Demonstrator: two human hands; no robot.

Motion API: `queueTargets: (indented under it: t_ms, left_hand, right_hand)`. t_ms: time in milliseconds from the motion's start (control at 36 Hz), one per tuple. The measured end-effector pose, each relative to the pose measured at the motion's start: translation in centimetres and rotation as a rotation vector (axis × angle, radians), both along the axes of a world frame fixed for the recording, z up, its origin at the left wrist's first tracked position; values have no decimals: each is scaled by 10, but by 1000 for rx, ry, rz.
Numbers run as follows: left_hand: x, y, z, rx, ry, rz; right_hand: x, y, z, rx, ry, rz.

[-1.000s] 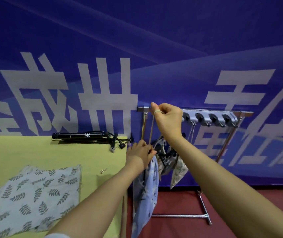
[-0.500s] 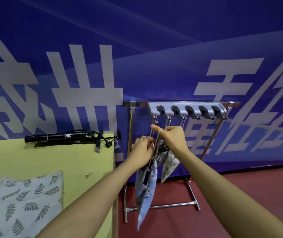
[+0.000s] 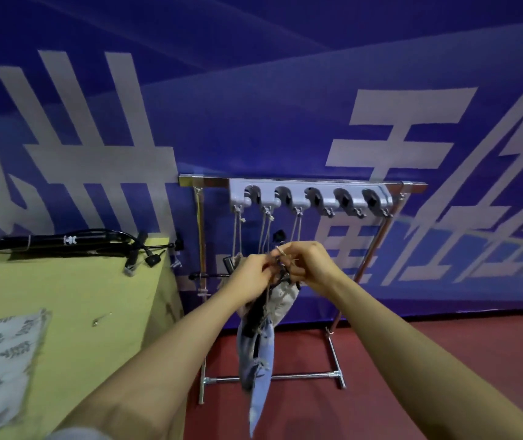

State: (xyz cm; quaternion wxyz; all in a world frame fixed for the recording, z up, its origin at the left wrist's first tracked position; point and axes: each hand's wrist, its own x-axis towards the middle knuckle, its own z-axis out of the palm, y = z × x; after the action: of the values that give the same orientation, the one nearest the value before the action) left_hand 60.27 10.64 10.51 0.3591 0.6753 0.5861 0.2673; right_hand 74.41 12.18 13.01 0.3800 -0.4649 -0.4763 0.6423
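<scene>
Even indoor light, motion blur throughout, wide-angle bending at edges

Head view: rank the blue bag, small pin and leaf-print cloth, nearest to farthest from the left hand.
1. Blue bag, hanging just below the left hand.
2. Small pin, on the table to its left.
3. Leaf-print cloth, far left of the table.

The rack (image 3: 301, 180) stands on the floor (image 3: 428, 360) against the wall banner (image 3: 253, 106), just right of the tabletop (image 3: 79, 296). Below and in front of its hook bar (image 3: 310, 198), the left hand (image 3: 250, 276) and right hand (image 3: 312, 265) meet. A cord (image 3: 279, 250) is between them and a pouch (image 3: 260, 363) hangs beneath. On the tabletop, a cloth (image 3: 0, 360) lies nearest, a pin (image 3: 100, 319) to its right, and a cabled tool (image 3: 47, 247) along the far edge.
</scene>
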Motion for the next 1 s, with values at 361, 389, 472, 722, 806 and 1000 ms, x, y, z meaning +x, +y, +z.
queueTargets:
  t_ms: [361,389,472,722,806,1000]
  left_hand:
    - [104,37,-12,-3,-1,153]
    - [105,38,-13,3,5,170]
    - [121,54,-10,18,33,220]
    - [160,112,10,42,-82,362]
    - [168,129,10,48,-152,450]
    - [174,150,-4,-33,-187,511]
  right_hand:
    - [110,51,-17,199,-456,-24]
    - [111,52,-18,247,-491,-21]
    - [125,67,-15,349,-572,-7]
    - [152,122,-12,571,-703,-82]
    - [148,138,-14,588,-723,-128]
    - [138,159,-35,503,-770,-121]
